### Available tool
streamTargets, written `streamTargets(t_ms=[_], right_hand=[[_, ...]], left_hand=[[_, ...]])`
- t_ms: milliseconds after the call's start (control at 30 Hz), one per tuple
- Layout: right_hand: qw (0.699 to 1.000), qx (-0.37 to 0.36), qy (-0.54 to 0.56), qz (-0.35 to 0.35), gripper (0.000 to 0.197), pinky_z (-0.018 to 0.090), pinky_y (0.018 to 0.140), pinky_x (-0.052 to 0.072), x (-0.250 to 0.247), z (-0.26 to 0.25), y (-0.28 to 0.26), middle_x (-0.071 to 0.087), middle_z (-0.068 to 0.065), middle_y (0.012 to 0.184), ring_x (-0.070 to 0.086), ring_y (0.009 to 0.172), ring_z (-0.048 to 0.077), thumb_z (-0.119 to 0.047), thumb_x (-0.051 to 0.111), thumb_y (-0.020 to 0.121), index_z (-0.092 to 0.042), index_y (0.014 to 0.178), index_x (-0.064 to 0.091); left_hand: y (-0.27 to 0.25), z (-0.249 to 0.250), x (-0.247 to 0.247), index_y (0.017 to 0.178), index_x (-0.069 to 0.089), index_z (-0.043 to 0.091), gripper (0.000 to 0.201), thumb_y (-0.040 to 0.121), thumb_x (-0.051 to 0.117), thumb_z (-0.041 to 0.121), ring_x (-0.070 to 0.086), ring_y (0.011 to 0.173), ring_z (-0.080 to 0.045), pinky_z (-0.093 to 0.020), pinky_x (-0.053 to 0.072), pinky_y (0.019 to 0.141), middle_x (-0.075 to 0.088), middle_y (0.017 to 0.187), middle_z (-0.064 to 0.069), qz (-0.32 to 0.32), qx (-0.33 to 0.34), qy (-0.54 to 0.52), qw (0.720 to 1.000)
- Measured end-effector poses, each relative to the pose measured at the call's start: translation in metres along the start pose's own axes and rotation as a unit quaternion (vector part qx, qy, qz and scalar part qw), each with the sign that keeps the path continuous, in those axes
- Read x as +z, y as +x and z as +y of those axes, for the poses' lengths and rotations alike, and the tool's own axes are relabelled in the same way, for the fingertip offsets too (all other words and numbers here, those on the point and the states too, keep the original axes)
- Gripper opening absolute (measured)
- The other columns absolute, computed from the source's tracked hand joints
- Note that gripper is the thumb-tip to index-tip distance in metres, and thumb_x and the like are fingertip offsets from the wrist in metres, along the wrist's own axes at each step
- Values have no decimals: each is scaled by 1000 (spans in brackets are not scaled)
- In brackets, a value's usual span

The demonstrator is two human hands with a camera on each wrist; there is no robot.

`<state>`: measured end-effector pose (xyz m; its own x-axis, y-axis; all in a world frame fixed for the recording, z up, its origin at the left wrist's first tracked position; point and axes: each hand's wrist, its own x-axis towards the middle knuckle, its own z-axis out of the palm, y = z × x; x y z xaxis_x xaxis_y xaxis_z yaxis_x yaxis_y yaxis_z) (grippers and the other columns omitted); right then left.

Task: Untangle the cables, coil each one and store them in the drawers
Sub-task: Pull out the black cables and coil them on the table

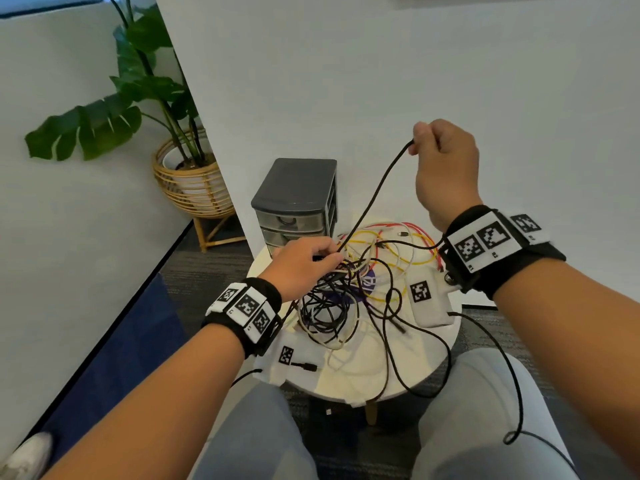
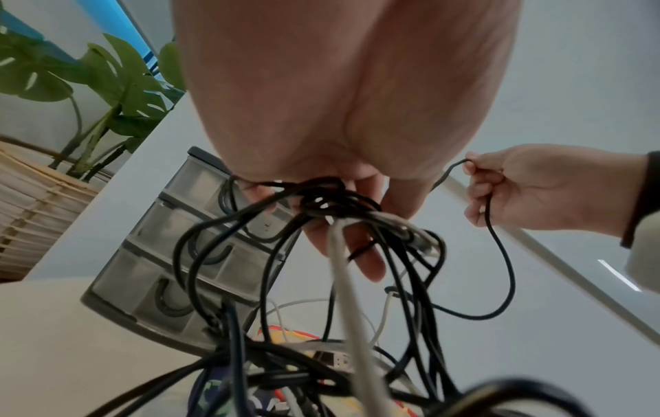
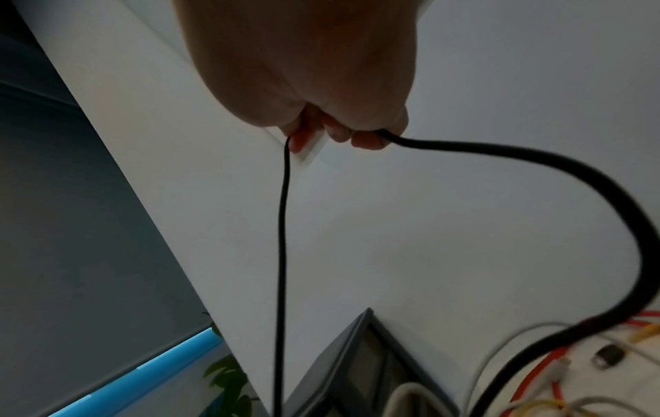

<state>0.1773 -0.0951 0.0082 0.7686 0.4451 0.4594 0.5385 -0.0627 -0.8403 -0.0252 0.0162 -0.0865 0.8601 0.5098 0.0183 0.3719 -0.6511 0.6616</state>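
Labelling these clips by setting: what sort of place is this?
Probably an office or lounge corner: carpet, a potted plant in a rattan stand, and a small round table against a plain white wall.

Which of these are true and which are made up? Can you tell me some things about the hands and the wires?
1. The right hand holds a black cable up high. True.
2. The left hand is empty. False: it grips a bunch of tangled cables.
3. The drawer unit stands on the floor. False: it stands on the round table.
4. Yellow and red cables lie on the table. True.
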Motion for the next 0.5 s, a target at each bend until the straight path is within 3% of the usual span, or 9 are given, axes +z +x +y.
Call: streamTargets(t_ms=[100,167,233,300,400,467,500], right_hand=[[1000,-8,-20,18,38,24,60,32,-7,3,7,62,-9,75,47,52,-8,-29,44,105,-18,70,51],[996,-33,-87,0,32,23,66,38,-12,5,11,64,-5,82,57,72,-8,-26,43,105,-12,82,61],[982,-66,-174,-20,20,34,89,43,-16,6,12,62,1,108,58,106,14,-22,44,102,-20,103,64],[956,-123,-260,-63,32,44,100,34,-17,0,4,52,0,133,45,128,25,-17,49,98,-30,125,60],[882,-216,-322,-268,51,48,110,28,-4,-10,-21,53,-1,141,42,136,24,-12,52,94,-34,140,52],[802,-213,-358,-427,36,45,106,34,10,-5,-38,62,-5,123,53,124,21,-23,49,101,-32,135,55],[787,-191,-350,-471,26,41,96,41,15,-1,-44,63,-4,109,59,113,22,-26,47,103,-28,126,59]], left_hand=[[2,4,1,89,65,26,24,103,53,41,62,88,-7,-43,42,90,69,86,10,26,3,-3,1000],[4,6,1,87,65,27,23,104,53,39,61,86,-5,-43,40,93,69,83,11,63,8,4,998],[4,7,2,86,64,28,24,104,53,39,61,84,-7,-50,43,97,67,79,11,101,7,11,995],[6,7,4,85,63,28,25,104,52,39,61,82,-8,-54,42,99,67,77,10,122,6,12,992],[8,11,5,86,64,30,25,101,51,45,62,80,-6,-54,43,99,68,76,11,134,15,11,991],[9,14,5,86,64,31,24,100,51,46,62,80,-7,-56,45,97,67,75,12,138,25,6,990],[9,14,4,87,65,31,22,101,52,44,61,80,-7,-56,45,96,66,76,12,137,27,1,990]])
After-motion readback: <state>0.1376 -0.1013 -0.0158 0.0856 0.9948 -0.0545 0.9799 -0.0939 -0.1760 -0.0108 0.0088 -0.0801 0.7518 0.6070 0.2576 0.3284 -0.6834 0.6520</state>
